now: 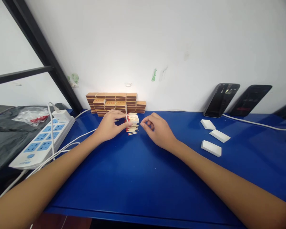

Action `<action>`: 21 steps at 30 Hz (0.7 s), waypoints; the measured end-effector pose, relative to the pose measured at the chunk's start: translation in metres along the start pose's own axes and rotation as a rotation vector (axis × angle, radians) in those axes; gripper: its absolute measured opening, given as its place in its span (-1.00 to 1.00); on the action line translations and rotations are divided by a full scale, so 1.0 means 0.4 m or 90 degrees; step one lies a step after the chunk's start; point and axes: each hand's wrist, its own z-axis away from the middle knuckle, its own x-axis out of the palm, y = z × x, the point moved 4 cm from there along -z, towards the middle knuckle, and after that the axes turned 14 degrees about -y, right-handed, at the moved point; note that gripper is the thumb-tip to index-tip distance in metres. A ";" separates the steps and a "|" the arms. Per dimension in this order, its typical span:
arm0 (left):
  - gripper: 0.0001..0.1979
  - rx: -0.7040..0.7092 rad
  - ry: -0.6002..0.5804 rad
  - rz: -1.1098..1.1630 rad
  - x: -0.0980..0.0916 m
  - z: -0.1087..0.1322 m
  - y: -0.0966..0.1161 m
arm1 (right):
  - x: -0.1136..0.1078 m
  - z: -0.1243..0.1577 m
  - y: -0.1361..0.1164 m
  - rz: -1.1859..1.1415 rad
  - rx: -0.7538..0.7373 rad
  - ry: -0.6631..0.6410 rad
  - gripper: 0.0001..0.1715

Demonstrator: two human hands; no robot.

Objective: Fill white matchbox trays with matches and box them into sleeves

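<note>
My left hand (111,125) reaches in from the left, its thumb and forefinger closed around a small white matchbox tray (135,121). Wooden matches (132,128) with red heads lie in and in front of this tray, heads towards the left. Just right of the matches is my right hand (158,131), apart from the tray. Its thumb and forefinger come together in a pinch, and whatever may be between them is too small to make out. Behind the left hand, brown matchboxes (111,103) stand stacked in rows against the wall.
Three white box-like pieces (211,148) lie on the blue table (133,184) at right. Two dark phones (221,100) lean on the wall (181,41) behind them. A white power strip (43,140) with cables and a dark plastic bag (4,136) occupy the left side.
</note>
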 end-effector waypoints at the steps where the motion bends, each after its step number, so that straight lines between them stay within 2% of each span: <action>1: -0.56 -0.006 0.007 -0.006 -0.004 -0.001 -0.004 | 0.012 -0.002 0.002 -0.002 -0.005 -0.033 -0.92; 4: -0.57 -0.018 0.023 -0.018 -0.015 -0.003 -0.010 | 0.046 -0.004 0.004 -0.001 -0.027 -0.119 -0.90; 6: -0.56 -0.022 0.031 -0.022 -0.020 -0.004 -0.009 | 0.059 -0.005 0.003 0.007 -0.032 -0.145 -0.93; 13: -0.53 -0.027 0.027 -0.027 -0.021 -0.004 -0.007 | 0.064 -0.004 -0.004 0.037 -0.036 -0.156 -0.93; 21: -0.56 -0.007 0.008 -0.072 -0.020 -0.004 -0.019 | 0.037 0.011 -0.002 0.047 -0.025 -0.175 -0.93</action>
